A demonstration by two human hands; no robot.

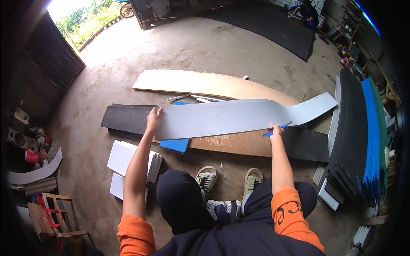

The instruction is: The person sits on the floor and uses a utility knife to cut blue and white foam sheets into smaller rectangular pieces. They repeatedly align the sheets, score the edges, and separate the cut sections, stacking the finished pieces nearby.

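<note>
A long pale grey foam strip (218, 119) is held out in front of me, its far right end bent upward. My left hand (154, 117) grips the strip's left end, thumb on top. My right hand (276, 130) is closed on a slim blue tool that looks like a cutter knife (269, 134), right at the strip's near edge. Whether those fingers also pinch the strip is hard to see. Beneath lie a brown board (226, 144), a black foam sheet (128, 115) and a blue foam piece (175, 145).
A tan board (200, 81) lies beyond the strip. White foam blocks (124, 155) are stacked by my left knee. Black sheets (348, 128) and blue sheets (370, 128) stand piled at right. Another person (305, 15) sits at the back beside a black mat (265, 23).
</note>
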